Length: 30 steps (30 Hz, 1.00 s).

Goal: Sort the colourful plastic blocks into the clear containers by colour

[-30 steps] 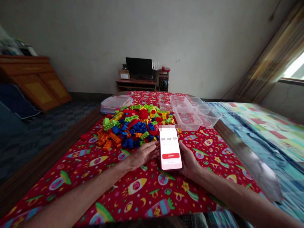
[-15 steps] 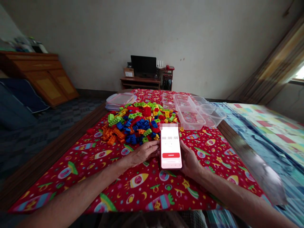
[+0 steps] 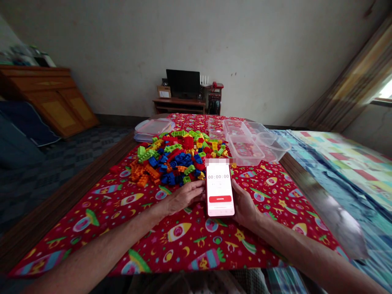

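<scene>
A smartphone (image 3: 219, 190) showing a stopwatch screen at 00:00:00 is held upright over the table between my two hands. My right hand (image 3: 246, 207) grips its right side, thumb along the edge and the other fingers hidden behind it. My left hand (image 3: 187, 196) is at the phone's left edge, with its fingers bent together toward the back and the fingertips partly hidden. Just beyond the phone lies a heap of building blocks (image 3: 177, 159) in red, blue, green, orange and yellow.
Clear plastic boxes (image 3: 246, 151) stand to the right of the blocks, and stacked lids (image 3: 153, 127) lie to the left. A patterned red cloth (image 3: 128, 228) covers the table. Beyond are a monitor (image 3: 183, 83) and a wooden cabinet (image 3: 49, 96); a bed (image 3: 346, 163) is at the right.
The view has shifted very slightly, so the scene sits a little higher and further left. Both hands keep their places at the phone, and the stopwatch still reads 00:00:00.
</scene>
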{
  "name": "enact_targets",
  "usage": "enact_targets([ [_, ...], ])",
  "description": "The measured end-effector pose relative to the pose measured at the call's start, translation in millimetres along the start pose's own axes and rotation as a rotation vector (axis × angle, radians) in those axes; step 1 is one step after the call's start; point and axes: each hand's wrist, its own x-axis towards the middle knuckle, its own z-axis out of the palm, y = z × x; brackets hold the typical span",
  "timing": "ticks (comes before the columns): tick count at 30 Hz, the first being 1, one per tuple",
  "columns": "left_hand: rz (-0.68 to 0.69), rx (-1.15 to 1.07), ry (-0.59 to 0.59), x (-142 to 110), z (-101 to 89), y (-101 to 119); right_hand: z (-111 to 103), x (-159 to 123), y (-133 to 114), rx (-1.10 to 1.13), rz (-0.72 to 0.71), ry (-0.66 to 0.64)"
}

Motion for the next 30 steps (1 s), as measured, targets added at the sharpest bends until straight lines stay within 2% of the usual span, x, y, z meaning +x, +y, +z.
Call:
enact_targets([
  [20, -0.006, 0.047, 0.000, -3, 4.3, 5, -3, 1, 0, -0.006, -0.009, -0.051],
  [24, 0.043, 0.003, -0.051, -1, 1.3, 2, -3, -4, -7, -0.021, -0.022, -0.015],
  [26, 0.060, -0.017, -0.085, -1, -0.9, 0, -4, -12, -23, -0.018, -0.123, 0.031],
  [30, 0.049, 0.024, -0.088, -2, -4.1, 1, -19, -48, -87, -0.044, -0.555, 0.129],
])
